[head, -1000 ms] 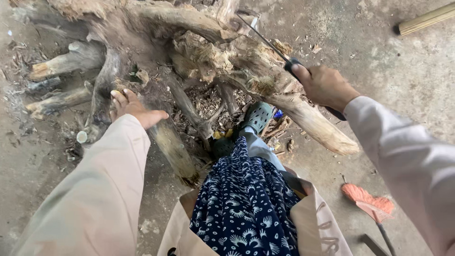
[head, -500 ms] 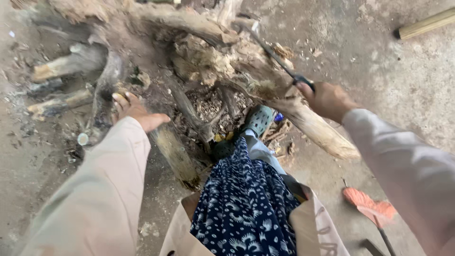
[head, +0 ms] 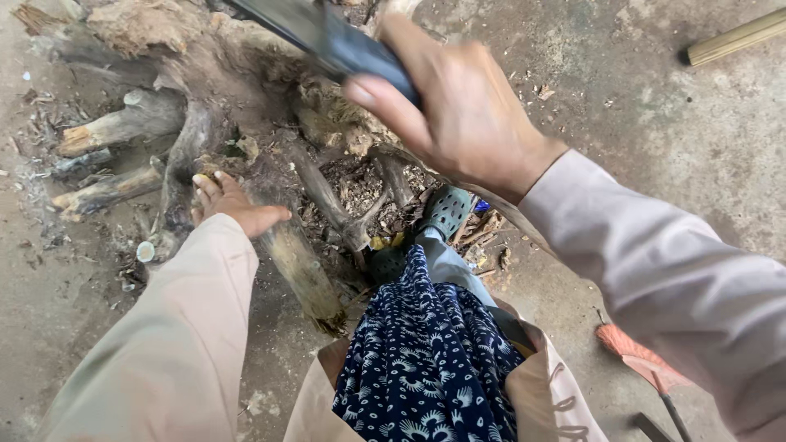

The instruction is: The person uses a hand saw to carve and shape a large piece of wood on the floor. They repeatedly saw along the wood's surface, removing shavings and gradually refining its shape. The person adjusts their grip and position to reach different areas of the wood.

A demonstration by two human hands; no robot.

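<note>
Head view shows my right hand (head: 463, 106) wrapped tight around a dark-handled steel blade (head: 327, 37) raised over the gnarled brown tree root (head: 213, 74) — my left hand (head: 229, 205) rests spread on it.

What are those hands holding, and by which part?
The right hand grips a chopping blade by its dark handle. The left hand holds nothing, resting on a root.

Rough weathered wood stump (head: 246, 98), matt concrete floor (head: 639, 123)

Pale bamboo pole (head: 737, 37) lying at upper right on grey concrete floor (head: 655, 106); orange tool (head: 634, 356) at lower right; grey perforated clog (head: 446, 211) mid-frame.
</note>
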